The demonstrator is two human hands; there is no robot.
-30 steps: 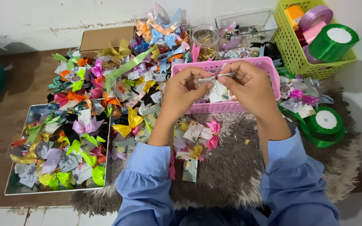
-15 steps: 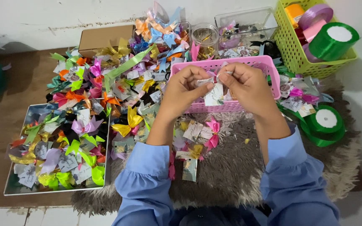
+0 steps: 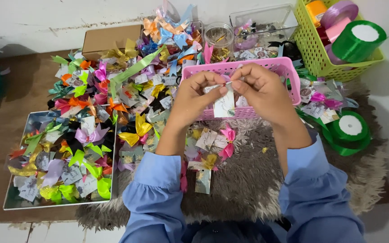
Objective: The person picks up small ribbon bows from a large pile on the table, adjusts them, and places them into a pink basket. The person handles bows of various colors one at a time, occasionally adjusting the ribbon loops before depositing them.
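Small paper tag point(image 3: 224, 104) pinched between left hand point(image 3: 193, 96) and right hand point(image 3: 261, 90) above pink basket point(image 3: 289, 72), both closed on its top edge, long axis hanging downward, fingertips almost touching at centre, neither hand nearer, grey rug point(image 3: 248, 180) beneath.

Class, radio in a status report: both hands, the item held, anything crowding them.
Left hand and right hand both pinching a small paper tag. Held above the pink basket. Ribbon bows heaped to the left, clear of the fingers.
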